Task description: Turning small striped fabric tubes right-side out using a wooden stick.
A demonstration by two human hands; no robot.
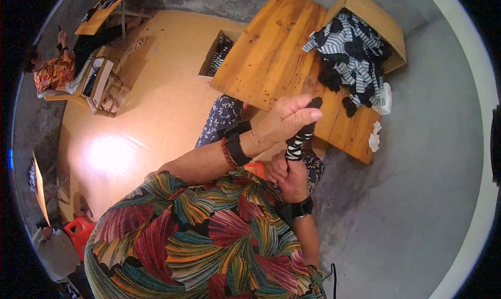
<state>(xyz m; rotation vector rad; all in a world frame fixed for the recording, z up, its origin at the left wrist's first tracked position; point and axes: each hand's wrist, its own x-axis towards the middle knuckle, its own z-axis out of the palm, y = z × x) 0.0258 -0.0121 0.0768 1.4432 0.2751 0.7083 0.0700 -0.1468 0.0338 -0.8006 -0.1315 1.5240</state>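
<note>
Head view, read from left to right. At far left a seated person in a patterned orange top point(52, 72) is seen beside a pale chair point(99, 87), well apart from the work. Nearer the centre an open cardboard box point(218, 51) with striped cloth inside is set against the left edge of a wooden table point(271, 54).

A black-and-white striped sock point(299, 137) — narrow, stretched roughly upright, with a solid black toe at its top — is held in front of the table's near edge, above the lap. Its upper end is pinched by the left hand point(279, 124), the fingers closed over the black tip; its lower end is gripped in the closed right hand point(289, 174). A dark wristband is worn on each wrist, with a red bead bracelet on the left.

Further right, a pile of similar striped and black socks point(352, 54) is spilled from a tipped cardboard carton point(370, 12) onto the tabletop — well apart from the held sock. White crumpled paper scraps point(374, 137) are seen at the table's right corner. Labels cannot be made out on either box.
</note>
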